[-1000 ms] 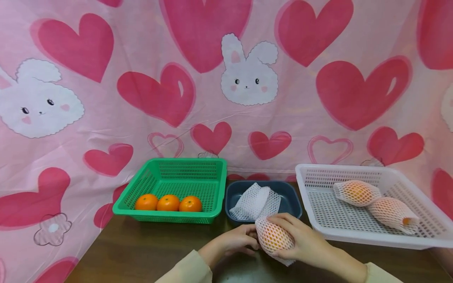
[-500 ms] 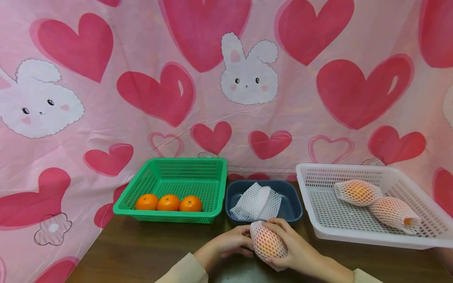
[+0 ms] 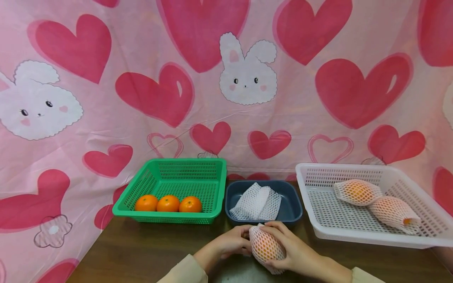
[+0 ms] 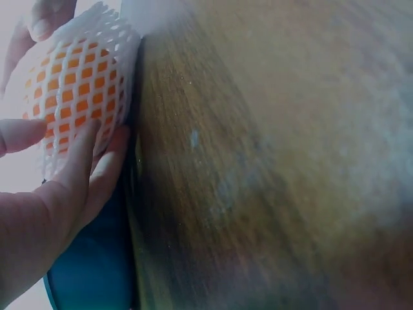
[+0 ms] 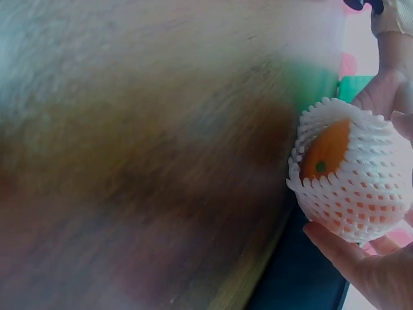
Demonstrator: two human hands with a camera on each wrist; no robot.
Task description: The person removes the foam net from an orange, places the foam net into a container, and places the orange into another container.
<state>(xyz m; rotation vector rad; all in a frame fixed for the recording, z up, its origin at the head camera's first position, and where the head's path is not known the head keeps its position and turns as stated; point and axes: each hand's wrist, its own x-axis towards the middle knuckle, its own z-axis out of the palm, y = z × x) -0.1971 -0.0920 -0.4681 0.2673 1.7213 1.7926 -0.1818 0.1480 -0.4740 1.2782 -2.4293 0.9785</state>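
An orange in a white foam fruit net (image 3: 266, 245) is held between both hands above the table's front part. My right hand (image 3: 295, 249) grips it from the right, thumb on the near side and fingers over the top. From the left, my left hand (image 3: 231, 241) holds the netted orange's other end; the left wrist view shows thumb and fingers (image 4: 77, 168) against the mesh. In the right wrist view, the net (image 5: 361, 187) is open at one end, where bare orange peel with a green stem spot (image 5: 321, 166) shows.
A green basket (image 3: 170, 216) at left holds three bare oranges (image 3: 168, 203). Behind the hands, a dark blue tray (image 3: 291, 202) contains white foam nets (image 3: 255, 202). The white basket (image 3: 371, 237) at right carries two netted oranges (image 3: 358, 192). A heart-patterned cloth (image 3: 141, 47) hangs behind.
Both hands and the netted orange have moved slightly left and toward me, away from the blue tray. The baskets and their contents stay put.
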